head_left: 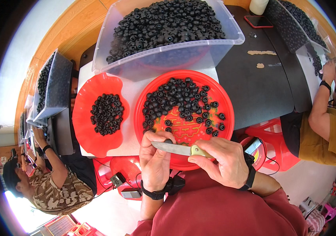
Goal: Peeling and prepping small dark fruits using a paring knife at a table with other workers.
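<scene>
My right hand [225,160] is closed around the pale yellow-green handle of a small knife [172,148], its blade pointing left. Between the fingertips of my left hand [155,161] is a small round black piece [168,141], touching or close beside the blade; which of the two, I cannot tell. Both hands are over the near edge of a round red tray [226,98] with a printed pattern. Many loose black pieces [180,96], round with a hole, lie in that tray. To its left a wavy-edged red dish [82,106] bears a pile of the same pieces [107,114].
A clear plastic bin [211,55] heaped with black pieces stands behind the tray. A red-edged phone [258,21] lies on the dark table [254,86]. People work at left [58,177] and right [325,129], near other bins. Red stools [272,135] stand below.
</scene>
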Demonstrator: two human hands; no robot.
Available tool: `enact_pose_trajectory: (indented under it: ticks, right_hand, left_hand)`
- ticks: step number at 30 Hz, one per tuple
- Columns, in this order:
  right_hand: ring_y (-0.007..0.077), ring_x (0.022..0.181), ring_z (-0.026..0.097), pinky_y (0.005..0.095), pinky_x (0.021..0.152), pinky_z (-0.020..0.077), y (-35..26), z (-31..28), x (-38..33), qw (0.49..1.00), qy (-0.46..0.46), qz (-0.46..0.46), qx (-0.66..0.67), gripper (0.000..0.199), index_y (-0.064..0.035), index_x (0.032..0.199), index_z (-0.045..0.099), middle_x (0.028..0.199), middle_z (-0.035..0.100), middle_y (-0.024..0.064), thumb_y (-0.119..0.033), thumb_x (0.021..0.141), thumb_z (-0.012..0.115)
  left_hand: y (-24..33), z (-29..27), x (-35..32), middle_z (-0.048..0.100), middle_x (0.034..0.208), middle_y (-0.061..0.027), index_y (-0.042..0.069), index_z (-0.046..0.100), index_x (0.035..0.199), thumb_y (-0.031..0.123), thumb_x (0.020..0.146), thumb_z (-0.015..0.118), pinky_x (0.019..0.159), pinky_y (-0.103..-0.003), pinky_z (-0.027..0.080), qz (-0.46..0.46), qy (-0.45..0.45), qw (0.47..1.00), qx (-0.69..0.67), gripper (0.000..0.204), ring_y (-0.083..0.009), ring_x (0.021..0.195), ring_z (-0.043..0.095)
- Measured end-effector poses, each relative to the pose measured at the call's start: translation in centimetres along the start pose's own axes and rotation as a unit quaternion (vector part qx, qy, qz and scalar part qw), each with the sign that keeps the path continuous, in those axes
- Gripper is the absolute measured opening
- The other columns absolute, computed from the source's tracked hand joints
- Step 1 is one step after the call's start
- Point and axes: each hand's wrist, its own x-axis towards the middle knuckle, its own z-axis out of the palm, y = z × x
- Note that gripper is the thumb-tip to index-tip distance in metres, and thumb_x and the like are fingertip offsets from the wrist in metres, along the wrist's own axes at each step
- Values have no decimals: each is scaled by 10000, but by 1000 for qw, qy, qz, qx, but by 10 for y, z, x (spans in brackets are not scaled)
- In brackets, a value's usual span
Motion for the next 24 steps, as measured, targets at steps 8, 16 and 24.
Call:
enact_pose_trajectory:
  ticks: [8, 16, 24]
  right_hand:
    - [273, 625, 652, 353, 528, 501, 17, -3, 4, 997, 50, 15, 58, 263, 19, 954, 657, 762, 663, 137, -190, 831, 762]
    - [267, 605, 646, 349, 524, 502, 3, -2, -5, 999, -2, 1, 48, 301, 9, 947, 659, 753, 661, 125, -240, 823, 772]
    - [266, 585, 634, 358, 512, 488, 7, -1, 0, 1000, 15, 14, 18, 289, 3, 945, 654, 726, 643, 119, -235, 827, 768]
  left_hand:
    - [5, 2, -1, 605, 933, -88, 60, 545, 982, 89, 935, 635, 791, -312, 452, 19, -51, 999, 5, 106, -163, 819, 546]
    - [1, -1, -3, 560, 1021, -106, 79, 519, 1048, 83, 929, 627, 833, -294, 426, -5, -20, 1000, -11, 161, -162, 905, 517]
    - [0, -6, -4, 596, 1005, -85, 69, 536, 1007, 79, 933, 637, 830, -321, 462, -45, -23, 997, -63, 126, -173, 888, 562]
